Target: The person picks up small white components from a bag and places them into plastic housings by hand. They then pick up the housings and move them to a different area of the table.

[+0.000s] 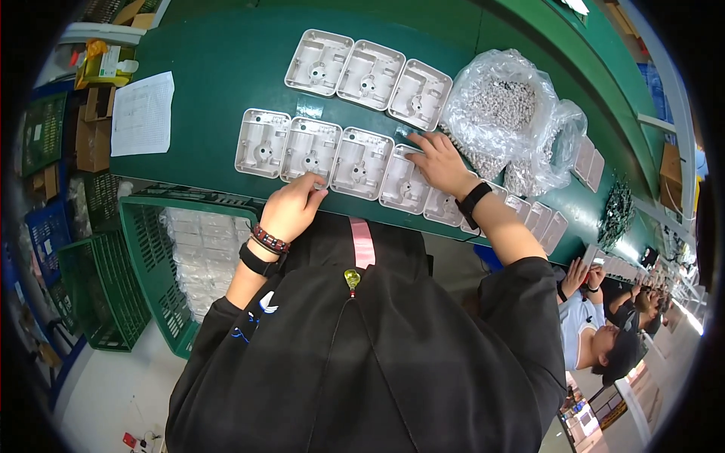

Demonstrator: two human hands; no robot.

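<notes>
Housings (364,151), whitish, shallow and round-cornered, lie open-side up in rows.

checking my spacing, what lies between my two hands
In the head view, the front row's third white box from the left and part of the fourth box.

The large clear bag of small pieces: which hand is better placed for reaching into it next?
The right hand, likely: it is near the large clear bag, while the left hand is farther left, by a pale tray.
</notes>
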